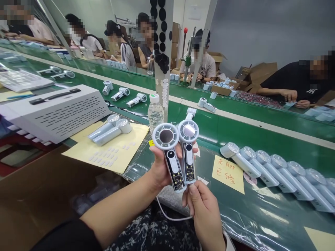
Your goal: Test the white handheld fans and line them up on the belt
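Two handheld fans [180,153] with clear handles showing circuit boards [174,172] stand tilted side by side, gripped in the left hand [161,167], its fingers curled behind them. The right hand [204,212] lies just below, fingers closed, thumb pressed at the lower end of the right fan. A white cable [170,218] loops beneath the hands.
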`<state>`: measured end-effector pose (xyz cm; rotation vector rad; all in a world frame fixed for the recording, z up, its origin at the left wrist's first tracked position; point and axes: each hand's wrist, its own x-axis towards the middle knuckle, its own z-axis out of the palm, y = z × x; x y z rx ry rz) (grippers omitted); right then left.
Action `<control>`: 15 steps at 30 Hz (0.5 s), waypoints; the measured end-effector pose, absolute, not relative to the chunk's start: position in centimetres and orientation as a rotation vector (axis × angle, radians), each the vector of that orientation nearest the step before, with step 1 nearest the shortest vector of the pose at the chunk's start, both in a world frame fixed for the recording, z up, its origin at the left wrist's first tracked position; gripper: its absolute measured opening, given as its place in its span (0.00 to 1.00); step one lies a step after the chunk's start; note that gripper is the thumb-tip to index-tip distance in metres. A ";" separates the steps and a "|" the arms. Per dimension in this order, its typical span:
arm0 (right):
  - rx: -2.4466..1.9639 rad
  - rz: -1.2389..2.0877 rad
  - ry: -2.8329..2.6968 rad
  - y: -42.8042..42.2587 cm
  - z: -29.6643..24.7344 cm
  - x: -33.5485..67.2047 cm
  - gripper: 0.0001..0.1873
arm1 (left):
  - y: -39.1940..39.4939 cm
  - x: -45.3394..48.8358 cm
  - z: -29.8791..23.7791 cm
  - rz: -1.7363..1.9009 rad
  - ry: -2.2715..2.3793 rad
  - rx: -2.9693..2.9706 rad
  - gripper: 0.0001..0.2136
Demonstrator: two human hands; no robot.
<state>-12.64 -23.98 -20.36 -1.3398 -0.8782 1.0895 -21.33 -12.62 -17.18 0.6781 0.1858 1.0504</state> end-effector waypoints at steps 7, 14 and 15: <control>-1.329 1.118 -0.892 -24.0 -20.3 -12.6 0.24 | -12.7 -21.1 -17.5 1.064 0.110 0.799 0.32; -1.535 0.600 -1.160 -22.8 -18.6 -8.6 0.19 | -11.7 -22.8 -16.2 1.082 0.189 0.797 0.27; -1.570 0.523 -1.128 -22.4 -18.5 -8.2 0.16 | -11.8 -23.1 -16.0 1.056 0.202 0.839 0.25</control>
